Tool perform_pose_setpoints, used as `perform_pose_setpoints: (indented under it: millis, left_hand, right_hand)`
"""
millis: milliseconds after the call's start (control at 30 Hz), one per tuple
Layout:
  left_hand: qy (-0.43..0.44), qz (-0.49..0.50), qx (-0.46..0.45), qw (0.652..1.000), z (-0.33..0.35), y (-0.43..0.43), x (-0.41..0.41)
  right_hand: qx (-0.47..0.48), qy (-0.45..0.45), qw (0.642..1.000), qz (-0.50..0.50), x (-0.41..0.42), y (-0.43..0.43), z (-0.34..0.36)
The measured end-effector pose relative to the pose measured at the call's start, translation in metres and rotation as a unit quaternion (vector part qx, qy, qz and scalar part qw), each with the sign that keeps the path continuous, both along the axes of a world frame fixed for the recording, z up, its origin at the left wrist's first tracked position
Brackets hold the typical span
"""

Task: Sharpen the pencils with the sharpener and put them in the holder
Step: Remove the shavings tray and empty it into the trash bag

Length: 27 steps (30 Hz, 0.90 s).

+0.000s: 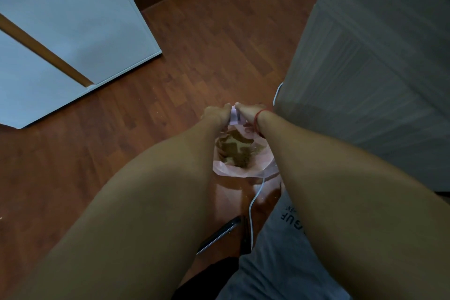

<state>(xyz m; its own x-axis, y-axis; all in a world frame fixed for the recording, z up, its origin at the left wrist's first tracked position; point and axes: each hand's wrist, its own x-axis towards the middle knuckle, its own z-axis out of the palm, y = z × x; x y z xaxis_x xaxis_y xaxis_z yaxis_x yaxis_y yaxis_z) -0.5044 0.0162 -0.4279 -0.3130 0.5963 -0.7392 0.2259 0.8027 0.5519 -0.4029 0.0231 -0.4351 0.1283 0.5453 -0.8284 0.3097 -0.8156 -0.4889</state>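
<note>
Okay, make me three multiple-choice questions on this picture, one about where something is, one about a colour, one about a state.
1. Where does the pink bag with the brown shavings lie?
A. on the wooden floor, under the hands
B. on the white cabinet
C. on the grey bed

2. What colour is the band on the right wrist?
A. blue
B. red
C. green

3. What are the two hands doing?
A. resting flat on the floor
B. hanging apart, empty
C. together, both gripping one small pale object

Answers:
1 A, the bag sits on the floor just below the hands.
2 B, a red band circles the wrist by the right hand.
3 C, the left hand and the right hand meet on the small pale object, probably the sharpener, though that is too blurred to confirm.
</note>
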Motion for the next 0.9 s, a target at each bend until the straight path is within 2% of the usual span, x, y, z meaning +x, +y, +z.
perform_pose_setpoints:
  millis: [167,300,433,567,633,700,833,900]
  left_hand:
    - [0.007,0.02,0.021,1.0,0.0,0.003,-0.003]
    - [-0.01,-0.022,0.001,1.0,0.0,0.003,-0.007]
    - [0.002,-0.029,0.017,0.999,-0.002,0.004,-0.006]
    - [-0.006,-0.022,0.015,1.0,-0.002,0.003,0.0]
    - [0.002,-0.005,0.019,1.0,-0.001,0.004,0.002]
    - [-0.004,-0.029,0.007,1.0,0.001,0.004,0.002]
    - [-0.002,-0.005,0.014,1.0,0.005,0.007,0.003]
    - [0.005,0.02,0.027,0.999,0.007,0.008,0.006]
  right_hand:
    - [-0.049,0.017,0.999,0.015,0.002,0.007,-0.014]
    - [-0.057,0.003,0.998,0.007,0.005,0.02,-0.051]
    - [-0.039,0.055,0.997,0.025,0.0,0.001,0.001]
    - [-0.01,0.096,0.995,-0.001,0.004,0.002,0.002]
    - [-0.028,0.079,0.997,0.003,0.004,0.005,-0.002]
    - [-0.039,0.051,0.998,0.003,0.003,0.007,0.003]
    - [-0.037,0.097,0.994,-0.033,-0.003,0.009,0.013]
    - [-0.009,0.08,0.996,-0.047,0.0,0.005,0.012]
